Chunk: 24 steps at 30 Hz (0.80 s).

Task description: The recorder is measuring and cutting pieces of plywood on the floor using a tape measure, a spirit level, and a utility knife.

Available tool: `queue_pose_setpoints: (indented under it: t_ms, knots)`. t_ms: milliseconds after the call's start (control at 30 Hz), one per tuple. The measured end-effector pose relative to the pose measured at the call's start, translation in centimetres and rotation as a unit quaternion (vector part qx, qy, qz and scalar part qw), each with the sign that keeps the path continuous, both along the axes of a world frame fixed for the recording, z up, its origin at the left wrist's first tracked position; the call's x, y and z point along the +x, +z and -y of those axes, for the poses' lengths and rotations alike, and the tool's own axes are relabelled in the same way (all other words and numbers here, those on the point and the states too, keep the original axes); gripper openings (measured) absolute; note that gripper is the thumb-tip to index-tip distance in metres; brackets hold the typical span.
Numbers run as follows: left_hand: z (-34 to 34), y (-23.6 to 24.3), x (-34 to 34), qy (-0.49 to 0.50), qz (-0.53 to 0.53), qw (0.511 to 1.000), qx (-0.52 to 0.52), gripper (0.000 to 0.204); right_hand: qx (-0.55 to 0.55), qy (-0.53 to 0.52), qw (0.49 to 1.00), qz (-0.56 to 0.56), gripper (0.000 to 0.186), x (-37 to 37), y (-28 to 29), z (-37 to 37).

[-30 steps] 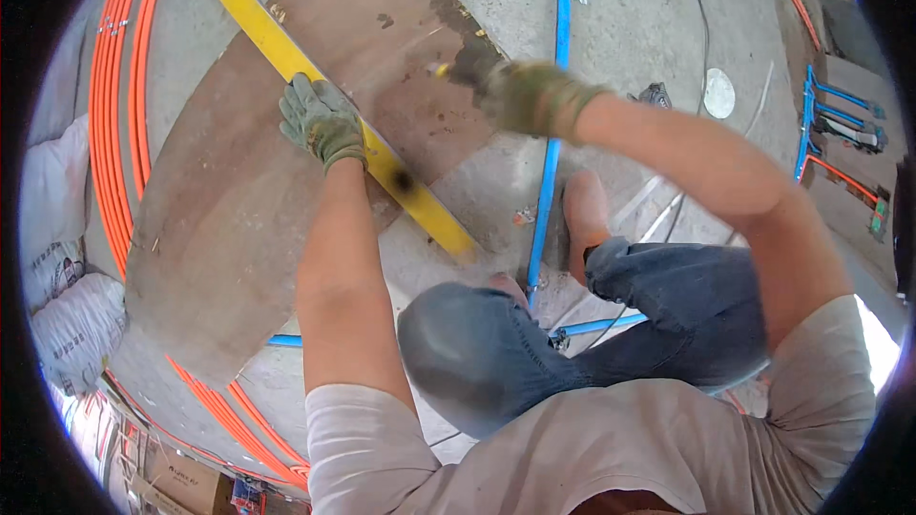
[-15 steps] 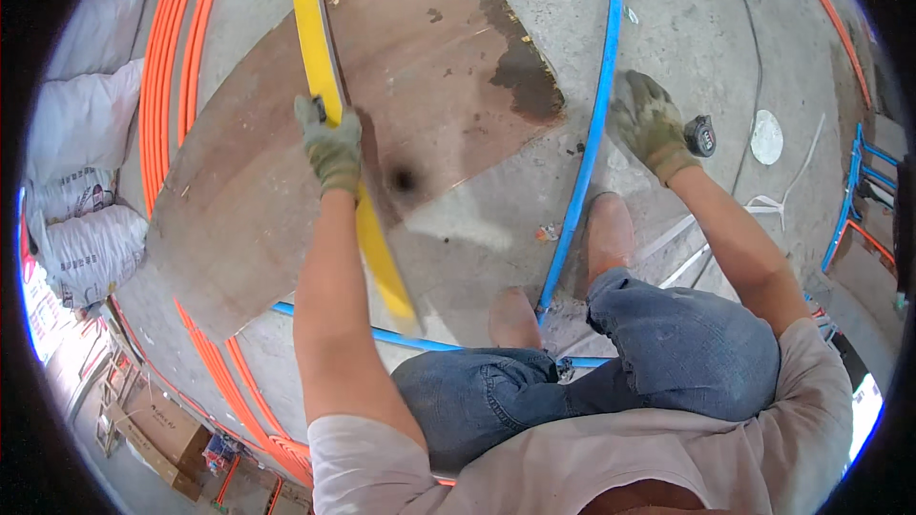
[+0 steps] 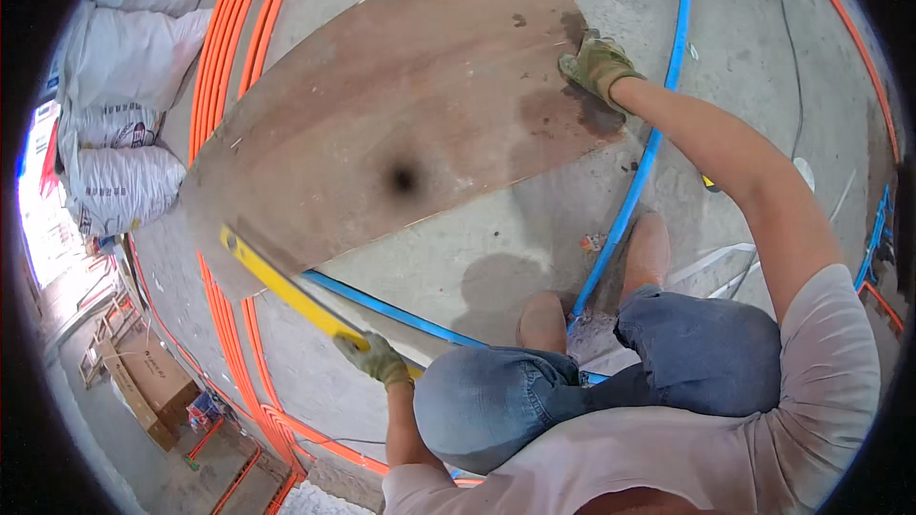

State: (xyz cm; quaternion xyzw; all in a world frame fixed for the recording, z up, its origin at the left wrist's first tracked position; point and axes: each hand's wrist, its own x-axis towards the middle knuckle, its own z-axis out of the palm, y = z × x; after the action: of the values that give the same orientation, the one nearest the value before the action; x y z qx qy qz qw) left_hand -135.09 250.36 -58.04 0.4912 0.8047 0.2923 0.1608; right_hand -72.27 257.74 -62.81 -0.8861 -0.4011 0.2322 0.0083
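My gloved left hand (image 3: 375, 360) is closed around a long yellow spirit level (image 3: 286, 291). The level slants over the near left corner of a large brown wooden board (image 3: 353, 124), and its near end passes beside my left knee. At the board's right edge, my gloved right hand (image 3: 601, 67) grips the rim next to a dark stained patch, thumb on the top face. Its fingertips are partly hidden. A tape measure (image 3: 711, 184) lies on the floor, mostly covered by my right forearm.
Blue pipe (image 3: 620, 219) runs along the concrete floor by my feet, and another blue pipe (image 3: 401, 320) passes near the board. Orange pipes (image 3: 218, 67) line the left side, beside stacked white sacks (image 3: 124, 181). A cardboard box (image 3: 153, 372) stands at the lower left.
My left hand has swung the spirit level back toward my left knee, off the board's middle. My right hand has moved from beside the tape measure to the board's right edge.
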Motion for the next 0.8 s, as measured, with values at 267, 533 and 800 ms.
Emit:
queue_pose_setpoints:
  t_ms: [267, 533, 800]
  knots:
    - [9.0, -5.6, -5.3, 0.182, -0.002, 0.976, -0.116, 0.073, 0.064, -0.119, 0.991, -0.013, 0.064, 1.0, 0.2, -0.7]
    - [1.7, -2.7, 1.2, -0.120, -0.257, 0.957, -0.057, 0.062, 0.213, -0.215, 0.844, -0.442, 0.046, 1.2, 0.9, 1.6]
    - [-10.7, 2.5, 17.6, -0.501, -0.350, 0.785, 0.106, 0.063, 0.256, -0.143, 0.890, -0.350, 0.044, 1.2, 8.1, 3.5]
